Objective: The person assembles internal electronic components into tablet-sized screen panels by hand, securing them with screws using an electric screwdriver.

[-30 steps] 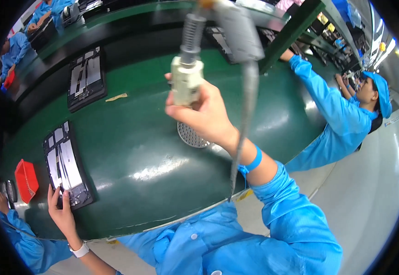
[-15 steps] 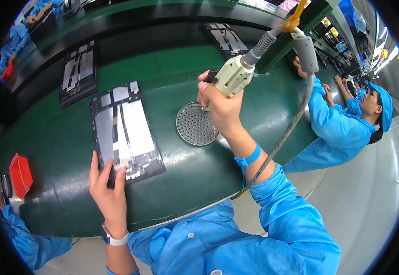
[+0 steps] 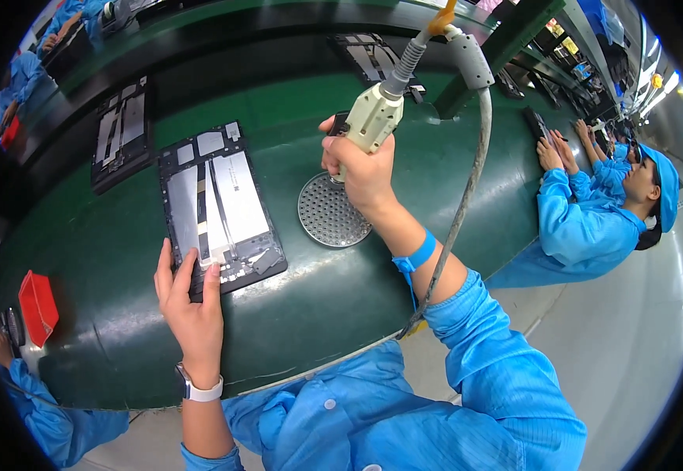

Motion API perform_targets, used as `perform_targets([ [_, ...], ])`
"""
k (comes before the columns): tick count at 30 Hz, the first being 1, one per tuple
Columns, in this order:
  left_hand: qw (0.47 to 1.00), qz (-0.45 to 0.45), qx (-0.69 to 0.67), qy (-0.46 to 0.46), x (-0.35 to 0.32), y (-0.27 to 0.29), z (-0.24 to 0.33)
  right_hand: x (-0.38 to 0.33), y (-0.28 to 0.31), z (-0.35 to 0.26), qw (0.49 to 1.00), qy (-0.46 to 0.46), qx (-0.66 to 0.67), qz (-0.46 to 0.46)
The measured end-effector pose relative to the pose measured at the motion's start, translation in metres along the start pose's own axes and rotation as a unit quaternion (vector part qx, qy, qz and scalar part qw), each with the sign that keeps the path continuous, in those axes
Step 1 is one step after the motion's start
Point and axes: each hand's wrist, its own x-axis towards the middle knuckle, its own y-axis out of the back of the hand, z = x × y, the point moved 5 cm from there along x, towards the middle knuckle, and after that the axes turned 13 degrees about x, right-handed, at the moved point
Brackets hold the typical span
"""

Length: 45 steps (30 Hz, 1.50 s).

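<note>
An opened tablet point(image 3: 235, 200) with bare inner parts showing lies on the green worktop, tilted a little. At its lower left corner my left hand point(image 3: 192, 310) rests with the fingers spread, thumb and fingertips touching the edge. My right hand point(image 3: 366, 177) is wrapped round a cream electric screwdriver point(image 3: 374, 118), whose upper end joins a ribbed grey sleeve. The screwdriver is over a round grey tray point(image 3: 329, 220) full of small holes. Its tip is hidden behind my hand, so I cannot tell whether it touches the tray.
More opened tablets lie at the far left point(image 3: 122, 133) and far middle point(image 3: 373, 59). A red bin point(image 3: 38, 308) stands at the left. A grey cable point(image 3: 467, 188) hangs past my right forearm. Co-workers in blue sit at the right point(image 3: 592, 208) and left point(image 3: 43, 408).
My right hand and the screwdriver have moved slightly left over the tray. My left hand stays at the tablet's corner. At the right, the co-worker's hands are now on a dark flat device.
</note>
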Motion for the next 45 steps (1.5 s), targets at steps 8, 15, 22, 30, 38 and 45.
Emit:
perform_targets([
  [8, 0.999, -0.012, -0.052, 0.008, 0.007, -0.005, 0.0, 0.006, 0.004, 0.001, 1.0, 0.0, -0.01, 0.001],
  [15, 0.979, -0.025, -0.032, -0.201, 0.013, -0.005, 0.038, 0.002, 0.006, 0.005, 1.0, 0.006, -0.004, -0.002],
  [22, 0.955, -0.057, -0.071, -0.281, 0.021, -0.02, 0.061, 0.003, 0.004, 0.002, 1.0, 0.021, -0.012, -0.011],
  [30, 0.95, -0.049, -0.089, -0.295, 0.019, -0.025, 0.057, 0.004, 0.007, 0.003, 1.0, 0.017, -0.002, 0.005],
  [38, 0.952, -0.036, -0.084, -0.292, 0.014, -0.028, 0.056, -0.001, 0.009, 0.003, 1.0, -0.005, -0.025, 0.006],
  [45, 0.957, -0.027, -0.08, -0.278, 0.015, -0.023, 0.059, -0.005, 0.004, -0.006, 0.999, 0.021, -0.038, -0.002],
])
